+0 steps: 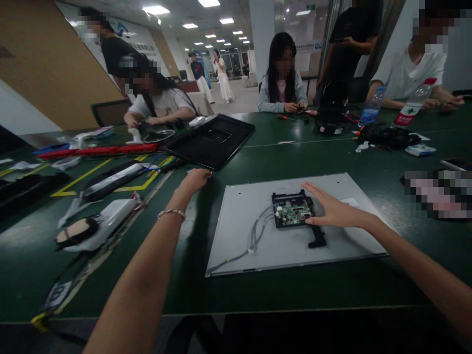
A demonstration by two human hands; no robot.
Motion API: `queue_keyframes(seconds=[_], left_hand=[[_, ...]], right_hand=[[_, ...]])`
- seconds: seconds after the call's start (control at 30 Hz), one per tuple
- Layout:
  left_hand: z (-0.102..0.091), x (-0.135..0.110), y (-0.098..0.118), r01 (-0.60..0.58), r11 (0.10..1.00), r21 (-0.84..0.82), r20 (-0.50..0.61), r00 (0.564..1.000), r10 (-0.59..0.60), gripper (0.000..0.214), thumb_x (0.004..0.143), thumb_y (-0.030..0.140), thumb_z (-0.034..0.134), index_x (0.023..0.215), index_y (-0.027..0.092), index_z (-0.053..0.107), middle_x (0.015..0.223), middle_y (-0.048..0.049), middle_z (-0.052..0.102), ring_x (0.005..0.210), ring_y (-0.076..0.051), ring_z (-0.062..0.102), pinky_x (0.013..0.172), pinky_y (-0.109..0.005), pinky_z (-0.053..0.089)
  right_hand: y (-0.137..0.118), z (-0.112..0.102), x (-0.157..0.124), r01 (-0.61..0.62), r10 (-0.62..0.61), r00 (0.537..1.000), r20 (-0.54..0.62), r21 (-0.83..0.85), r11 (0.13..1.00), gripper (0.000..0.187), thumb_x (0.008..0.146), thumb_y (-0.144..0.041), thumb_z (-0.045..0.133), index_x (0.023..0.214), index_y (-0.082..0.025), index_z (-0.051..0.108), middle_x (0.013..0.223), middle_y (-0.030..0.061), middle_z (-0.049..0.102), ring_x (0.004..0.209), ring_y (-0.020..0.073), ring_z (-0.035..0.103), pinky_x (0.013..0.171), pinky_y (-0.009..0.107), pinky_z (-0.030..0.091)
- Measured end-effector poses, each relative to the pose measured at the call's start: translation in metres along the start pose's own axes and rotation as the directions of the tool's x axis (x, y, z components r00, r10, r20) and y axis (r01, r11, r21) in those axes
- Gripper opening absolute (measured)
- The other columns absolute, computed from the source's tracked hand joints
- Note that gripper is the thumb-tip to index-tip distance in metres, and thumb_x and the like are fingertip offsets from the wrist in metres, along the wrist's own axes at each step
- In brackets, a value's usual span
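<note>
A flat grey-white display panel [236, 221] lies on the green table before me. On it sits a black plastic frame [316, 238] with a green circuit board [291, 215], and grey cables [254, 233] run from the board to the panel's lower left. My right hand [332, 209] is over the frame's right side, thumb and fingers spread, the thumb at the board's edge; whether it presses on it I cannot tell. Left of the panel, my left hand [195, 181] is closed in a pinch near the table; what it holds is too small to make out.
A black monitor housing [217, 140] lies beyond my left hand. White and black parts [110, 221] and red strips [99, 150] cover the left side. Two bottles [372, 108] and black cables [391, 136] stand or lie at the back right. Several people sit or stand around the table.
</note>
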State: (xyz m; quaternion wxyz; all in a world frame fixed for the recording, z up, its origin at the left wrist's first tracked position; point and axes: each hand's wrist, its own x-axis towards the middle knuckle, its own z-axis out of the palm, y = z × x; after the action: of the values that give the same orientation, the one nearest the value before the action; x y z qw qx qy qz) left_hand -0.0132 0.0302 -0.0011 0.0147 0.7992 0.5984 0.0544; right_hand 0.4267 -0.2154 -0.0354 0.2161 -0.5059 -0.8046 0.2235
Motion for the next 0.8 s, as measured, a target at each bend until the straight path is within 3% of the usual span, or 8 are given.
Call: queue_keyframes(seconds=[0.17, 0.3, 0.53, 0.67, 0.8], left_hand=[[0.009, 0.0, 0.002, -0.016, 0.992, 0.127, -0.025, 0.999, 0.02, 0.036, 0.081, 0.016, 0.045, 0.103, 0.015, 0.073, 0.11, -0.013, 0.071, 0.108, -0.028, 0.062, 0.098, -0.036, 0.044], [0.013, 0.001, 0.0, -0.011, 0.984, 0.176, -0.051, 0.999, 0.021, 0.039, 0.082, 0.012, 0.042, 0.107, 0.015, 0.072, 0.112, -0.0123, 0.071, 0.107, -0.026, 0.063, 0.097, -0.034, 0.044], [0.015, 0.0, 0.009, 0.003, 0.981, 0.196, -0.12, 0.992, 0.021, 0.041, 0.083, 0.009, 0.04, 0.111, 0.012, 0.07, 0.113, -0.0143, 0.07, 0.105, -0.024, 0.064, 0.094, -0.032, 0.045], [0.018, -0.011, 0.046, -0.09, 0.987, 0.137, -0.224, 0.967, 0.119, 0.039, 0.088, 0.012, 0.038, 0.115, 0.011, 0.067, 0.115, -0.0144, 0.068, 0.107, -0.024, 0.063, 0.096, -0.033, 0.046], [0.018, -0.032, 0.116, -0.348, 0.937, 0.023, -0.307, 0.89, 0.338, 0.036, 0.091, 0.011, 0.04, 0.115, 0.014, 0.066, 0.117, -0.011, 0.067, 0.106, -0.022, 0.063, 0.096, -0.031, 0.047]], right_hand=[[0.0, 0.008, 0.012, 0.066, -0.065, 0.998, -0.017, 0.092, 0.994, 0.105, 0.078, -0.05, 0.068, 0.158, -0.03, 0.004, 0.161, 0.0111, 0.022, 0.145, 0.0376, 0.025, 0.116, 0.06, 0.026], [0.002, 0.012, 0.01, 0.097, -0.092, 0.995, -0.042, 0.11, 0.989, 0.101, 0.077, -0.048, 0.07, 0.157, -0.032, 0.01, 0.159, 0.0096, 0.027, 0.143, 0.0369, 0.029, 0.116, 0.058, 0.028], [0.011, 0.014, 0.008, 0.086, -0.082, 0.996, -0.045, 0.091, 0.992, 0.1, 0.077, -0.051, 0.07, 0.156, -0.034, 0.01, 0.16, 0.009, 0.02, 0.145, 0.036, 0.025, 0.116, 0.058, 0.028], [0.013, 0.016, 0.007, 0.081, -0.078, 0.996, -0.043, 0.093, 0.992, 0.1, 0.078, -0.05, 0.07, 0.155, -0.036, 0.008, 0.161, 0.0076, 0.019, 0.145, 0.0354, 0.024, 0.117, 0.057, 0.028], [0.012, 0.017, 0.006, 0.082, -0.077, 0.995, -0.057, 0.095, 0.992, 0.102, 0.077, -0.05, 0.07, 0.155, -0.037, 0.006, 0.162, 0.0069, 0.017, 0.145, 0.0368, 0.023, 0.115, 0.059, 0.028]])
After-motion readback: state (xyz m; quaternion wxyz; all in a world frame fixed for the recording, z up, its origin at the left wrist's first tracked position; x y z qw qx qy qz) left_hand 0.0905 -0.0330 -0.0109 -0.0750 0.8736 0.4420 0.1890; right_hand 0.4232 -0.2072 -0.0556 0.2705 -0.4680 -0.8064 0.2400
